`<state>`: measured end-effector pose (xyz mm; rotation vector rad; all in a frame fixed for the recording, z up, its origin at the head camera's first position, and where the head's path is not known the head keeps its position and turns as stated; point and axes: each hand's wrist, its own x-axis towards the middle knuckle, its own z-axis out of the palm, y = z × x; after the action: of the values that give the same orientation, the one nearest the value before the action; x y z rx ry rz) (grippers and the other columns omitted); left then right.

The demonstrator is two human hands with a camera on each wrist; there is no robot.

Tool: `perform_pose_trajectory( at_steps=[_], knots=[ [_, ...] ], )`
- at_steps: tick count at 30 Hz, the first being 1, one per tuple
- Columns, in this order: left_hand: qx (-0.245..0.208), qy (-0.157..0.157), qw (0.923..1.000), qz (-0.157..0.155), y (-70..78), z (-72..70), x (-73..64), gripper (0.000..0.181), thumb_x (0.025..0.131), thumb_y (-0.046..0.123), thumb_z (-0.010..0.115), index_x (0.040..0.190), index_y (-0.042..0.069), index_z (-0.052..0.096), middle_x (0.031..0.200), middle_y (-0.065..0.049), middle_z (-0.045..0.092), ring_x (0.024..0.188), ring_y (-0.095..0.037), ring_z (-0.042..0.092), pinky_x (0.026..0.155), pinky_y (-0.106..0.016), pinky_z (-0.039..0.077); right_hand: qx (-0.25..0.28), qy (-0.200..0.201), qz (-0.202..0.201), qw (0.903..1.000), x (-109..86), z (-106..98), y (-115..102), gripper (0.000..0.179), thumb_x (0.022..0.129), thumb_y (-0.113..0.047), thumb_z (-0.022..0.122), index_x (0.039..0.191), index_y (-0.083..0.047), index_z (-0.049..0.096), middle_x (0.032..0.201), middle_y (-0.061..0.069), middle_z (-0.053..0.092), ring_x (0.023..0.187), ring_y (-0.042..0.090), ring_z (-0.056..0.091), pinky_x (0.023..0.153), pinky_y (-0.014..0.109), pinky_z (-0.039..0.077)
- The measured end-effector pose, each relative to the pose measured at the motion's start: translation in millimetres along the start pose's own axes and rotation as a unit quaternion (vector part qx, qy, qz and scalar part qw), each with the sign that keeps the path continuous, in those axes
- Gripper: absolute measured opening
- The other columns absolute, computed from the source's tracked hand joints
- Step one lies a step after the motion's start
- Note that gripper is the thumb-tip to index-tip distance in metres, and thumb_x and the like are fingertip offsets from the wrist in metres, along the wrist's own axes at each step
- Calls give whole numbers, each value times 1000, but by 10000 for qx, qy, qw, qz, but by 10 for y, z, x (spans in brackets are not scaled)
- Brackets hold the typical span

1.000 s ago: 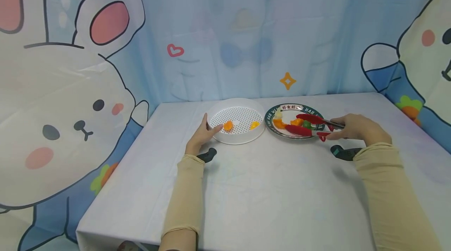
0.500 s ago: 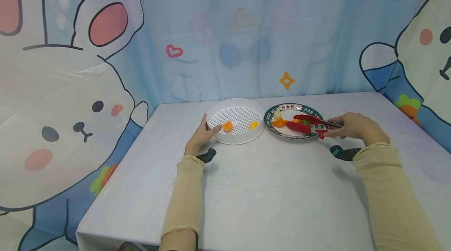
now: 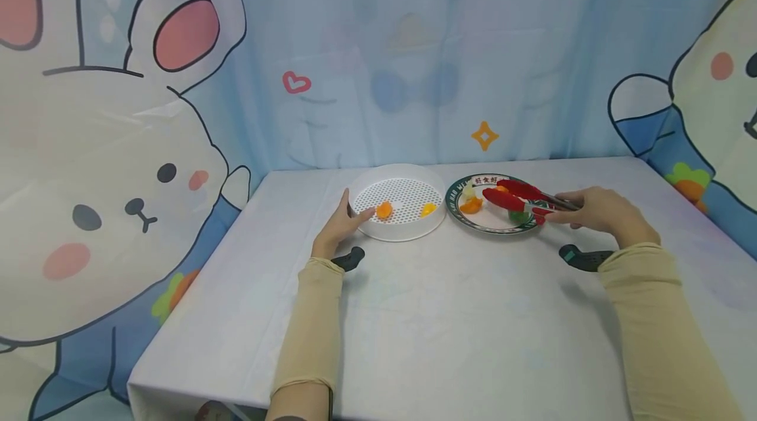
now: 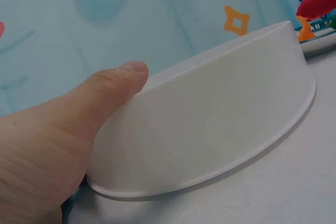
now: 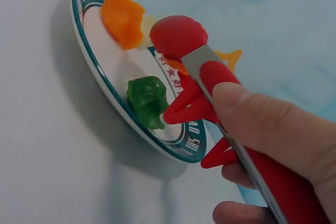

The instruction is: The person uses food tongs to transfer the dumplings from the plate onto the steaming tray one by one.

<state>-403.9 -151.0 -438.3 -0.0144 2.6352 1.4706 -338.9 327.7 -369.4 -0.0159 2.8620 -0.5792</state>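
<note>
In the head view, my left hand (image 3: 340, 227) holds the near-left rim of a round white perforated basket (image 3: 408, 234), its thumb (image 4: 123, 80) at the rim in the left wrist view. An orange piece (image 3: 384, 211) and a yellow piece (image 3: 428, 209) lie in the basket. My right hand (image 3: 606, 211) grips a pair of red-tipped metal tongs (image 3: 520, 192), held above a green-rimmed plate (image 3: 491, 229). Below the tongs a green piece (image 5: 147, 98) sits on the plate, with an orange piece (image 5: 122, 19) farther along. Whether the tongs' tips hold anything cannot be told.
Basket and plate stand side by side near the back of a table with a white cloth (image 3: 449, 316). A light blue cartoon curtain (image 3: 367, 27) hangs right behind them. A pale piece (image 3: 468, 192) lies at the plate's far left.
The tongs dip over the food on the plate, shift slightly, then rise a little, and the green piece now shows below them. My left hand stays at the basket.
</note>
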Motion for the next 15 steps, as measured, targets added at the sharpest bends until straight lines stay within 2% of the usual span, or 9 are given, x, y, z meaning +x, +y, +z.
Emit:
perform_pose_trajectory(
  at_steps=[8, 11, 15],
  knots=[
    [64, -113, 9998, 165, -19, -24, 20, 106, 82, 60, 62, 153, 25, -9, 162, -8, 1, 149, -26, 4, 120, -47, 10, 257, 480, 74, 9985, -30, -26, -132, 111, 70, -79, 57, 149, -8, 24, 105, 26, 62, 104, 46, 40, 68, 49, 46],
    [56, -132, 9998, 128, -25, -22, 26, 108, 81, 61, 63, 153, 25, -9, 162, -6, 0, 149, -26, 4, 120, -47, 9, 195, 864, -62, 9960, -52, -18, -206, 109, 71, -80, 54, 149, -10, 25, 106, 27, 59, 102, 45, 40, 65, 45, 47],
    [64, -127, 9999, 70, -27, -16, 32, 110, 79, 64, 63, 153, 27, -8, 162, -6, 1, 149, -25, 5, 120, -47, 10, 75, 1495, -218, 9885, -78, 27, -389, 106, 71, -81, 52, 148, -12, 29, 120, 33, 49, 102, 45, 40, 64, 43, 48]
  ],
)
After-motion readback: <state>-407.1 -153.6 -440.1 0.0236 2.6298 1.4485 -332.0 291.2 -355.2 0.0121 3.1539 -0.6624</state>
